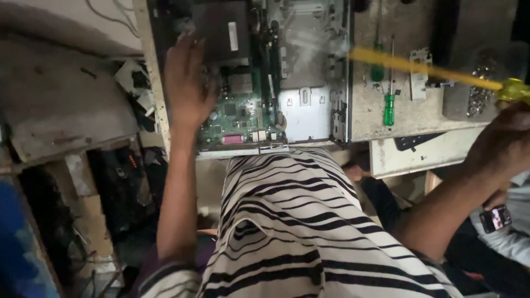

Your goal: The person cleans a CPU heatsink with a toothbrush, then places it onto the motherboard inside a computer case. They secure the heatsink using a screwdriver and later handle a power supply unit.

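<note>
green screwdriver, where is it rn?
In the head view, the green screwdriver lies on the bench right of the open computer case, beside a small metal bracket, under the yellow tool's shaft.

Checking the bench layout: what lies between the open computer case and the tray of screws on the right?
In the head view, a green-handled screwdriver and a small metal bracket lie on the bench between the computer case and the screw tray.

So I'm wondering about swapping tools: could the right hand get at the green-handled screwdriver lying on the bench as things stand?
Probably not at once. The right hand is closed around a yellow-handled tool. The green-handled screwdriver lies uncovered on the bench, with nothing over it.
</note>
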{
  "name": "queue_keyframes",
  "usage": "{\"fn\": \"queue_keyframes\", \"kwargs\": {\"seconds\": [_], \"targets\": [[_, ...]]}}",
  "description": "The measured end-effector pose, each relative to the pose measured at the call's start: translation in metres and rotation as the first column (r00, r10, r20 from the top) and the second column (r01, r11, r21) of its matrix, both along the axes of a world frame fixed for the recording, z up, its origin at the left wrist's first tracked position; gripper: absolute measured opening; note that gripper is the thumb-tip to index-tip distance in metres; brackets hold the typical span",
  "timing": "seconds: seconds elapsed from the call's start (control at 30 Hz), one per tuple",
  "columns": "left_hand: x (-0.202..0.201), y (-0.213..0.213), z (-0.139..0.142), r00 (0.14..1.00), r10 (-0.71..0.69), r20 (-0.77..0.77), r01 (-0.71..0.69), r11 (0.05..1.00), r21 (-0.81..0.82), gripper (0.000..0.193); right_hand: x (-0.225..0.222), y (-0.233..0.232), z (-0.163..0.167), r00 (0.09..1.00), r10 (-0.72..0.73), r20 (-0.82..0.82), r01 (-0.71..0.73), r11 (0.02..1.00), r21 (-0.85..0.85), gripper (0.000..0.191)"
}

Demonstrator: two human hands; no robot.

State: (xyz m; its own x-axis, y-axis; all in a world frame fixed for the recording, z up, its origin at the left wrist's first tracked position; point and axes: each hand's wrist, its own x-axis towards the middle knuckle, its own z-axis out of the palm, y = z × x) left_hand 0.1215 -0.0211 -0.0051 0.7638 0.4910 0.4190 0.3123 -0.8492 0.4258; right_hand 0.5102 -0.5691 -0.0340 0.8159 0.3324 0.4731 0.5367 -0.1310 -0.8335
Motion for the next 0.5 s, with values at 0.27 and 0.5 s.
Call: {"fn": "queue_keyframes", "kwargs": {"seconds": [0.27,0.5], "targets": [[0.077,0.029,-0.034,0.991,-0.115,-0.074,0.114,0.993,-0.014,0.066,-0.018,0.166,0.117,0.907,0.420,0.011,-0.403,0.877,-0.262,0.031],[0.076,0.034,-0.056,0.989,-0.102,-0.105,0.106,0.994,0.033,0.059,-0.065,0.281,0.183,0.723,0.529,0.445,-0.333,0.830,-0.447,0.016]]}}
